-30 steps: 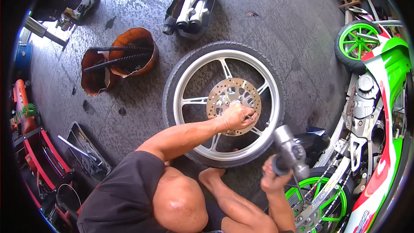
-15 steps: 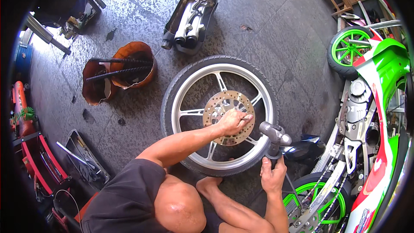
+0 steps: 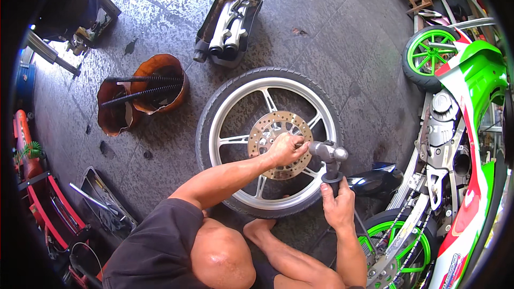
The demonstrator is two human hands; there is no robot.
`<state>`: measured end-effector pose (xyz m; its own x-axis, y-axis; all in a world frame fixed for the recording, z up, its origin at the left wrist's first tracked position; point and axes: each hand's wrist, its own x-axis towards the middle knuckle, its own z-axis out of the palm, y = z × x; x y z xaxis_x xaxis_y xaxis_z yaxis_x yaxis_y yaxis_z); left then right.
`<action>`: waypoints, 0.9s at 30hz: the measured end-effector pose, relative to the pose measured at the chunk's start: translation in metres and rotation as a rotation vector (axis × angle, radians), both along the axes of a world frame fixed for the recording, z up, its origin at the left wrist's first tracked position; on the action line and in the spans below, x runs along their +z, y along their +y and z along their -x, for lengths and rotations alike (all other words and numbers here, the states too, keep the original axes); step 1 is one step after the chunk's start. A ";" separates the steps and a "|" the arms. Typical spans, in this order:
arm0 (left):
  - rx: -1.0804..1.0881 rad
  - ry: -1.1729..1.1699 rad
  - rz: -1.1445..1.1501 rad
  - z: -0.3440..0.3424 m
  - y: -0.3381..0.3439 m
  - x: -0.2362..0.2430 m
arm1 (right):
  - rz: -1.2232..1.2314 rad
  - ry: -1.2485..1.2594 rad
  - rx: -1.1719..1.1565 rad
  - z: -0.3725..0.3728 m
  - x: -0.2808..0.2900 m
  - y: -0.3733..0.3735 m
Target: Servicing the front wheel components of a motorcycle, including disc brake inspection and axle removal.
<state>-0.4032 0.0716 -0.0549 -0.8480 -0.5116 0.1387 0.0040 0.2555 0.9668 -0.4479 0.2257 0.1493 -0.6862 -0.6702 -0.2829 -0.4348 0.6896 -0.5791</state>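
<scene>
A motorcycle wheel point(image 3: 220, 104) with a silver rim and black tyre lies flat on the floor in front of me. Bolted at its hub is a drilled brake disc point(image 3: 259, 132). My left hand point(image 3: 285, 149) is closed over the disc around a short metal rod, now mostly hidden by the fingers. Gripped by its dark handle in my right hand point(image 3: 338, 200) is a ball-peen hammer point(image 3: 329, 153). The hammer head is raised over the wheel's right side, close beside my left fingers; whether it touches the rod I cannot tell.
Two cut-open rusty cans point(image 3: 160, 64) with long springs across them stand at left. Beyond the wheel, a cut container point(image 3: 257, 10) holds silver fork tubes point(image 3: 222, 35). A green, white and red motorcycle point(image 3: 479, 77) fills the right side. A tool tray point(image 3: 110, 198) lies lower left.
The hammer in my right hand has swung up and left to my left hand. My left hand keeps its hold over the disc. The whole view has shifted slightly.
</scene>
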 end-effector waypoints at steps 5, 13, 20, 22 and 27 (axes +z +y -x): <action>-0.026 0.026 -0.053 0.002 -0.004 0.027 | 0.137 -0.053 -0.111 0.007 0.008 0.000; -0.083 -0.077 -0.150 0.009 -0.011 0.009 | 0.053 -0.158 -0.177 0.006 0.015 -0.004; -0.032 -0.043 -0.211 0.011 -0.012 0.026 | -0.030 -0.101 -0.073 0.007 -0.003 -0.006; -0.015 -0.045 -0.239 0.013 -0.008 0.027 | -0.047 -0.090 -0.053 0.006 0.002 -0.013; 0.007 0.078 -0.188 0.018 -0.006 0.019 | -0.073 -0.110 -0.063 0.010 0.004 -0.023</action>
<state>-0.4213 0.0656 -0.0357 -0.8347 -0.5405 0.1057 0.0800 0.0708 0.9943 -0.4578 0.2030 0.1538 -0.6885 -0.6013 -0.4054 -0.3255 0.7558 -0.5682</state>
